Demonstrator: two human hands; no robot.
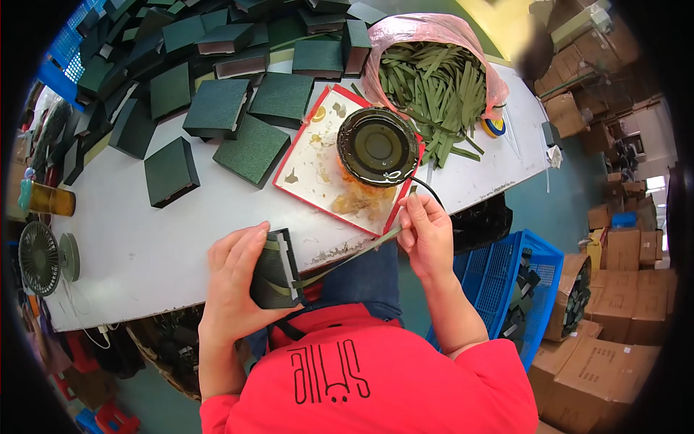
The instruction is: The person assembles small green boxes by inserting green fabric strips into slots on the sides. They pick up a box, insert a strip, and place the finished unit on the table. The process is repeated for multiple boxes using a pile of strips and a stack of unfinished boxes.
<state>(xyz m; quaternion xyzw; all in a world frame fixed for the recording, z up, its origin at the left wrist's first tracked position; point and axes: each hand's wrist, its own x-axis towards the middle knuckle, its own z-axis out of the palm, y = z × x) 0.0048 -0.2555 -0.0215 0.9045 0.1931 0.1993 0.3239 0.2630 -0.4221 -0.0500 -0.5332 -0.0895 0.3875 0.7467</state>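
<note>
My left hand (233, 264) grips a small dark green box (267, 281) at the table's front edge, its fingers along the left side and its thumb underneath. A green ribbon (350, 257) stretches from the box to my right hand (428, 233). The fingers of that hand pinch the ribbon near its end, and a short tip pokes up above them. Just beyond my right hand sits a round black pot (379, 146) of dark glossy liquid, probably glue. Under the pot lies a white, stained board (307, 177) with red edges.
Several dark green boxes (172, 172) cover the table's far left. A pink bag (434, 29) of cut green ribbons (437, 79) stands beyond the pot, with a yellow-and-blue tape roll (494, 127) beside it. A fan (40, 258) is at left; a blue crate (538, 289) and cartons (600, 365) are at right.
</note>
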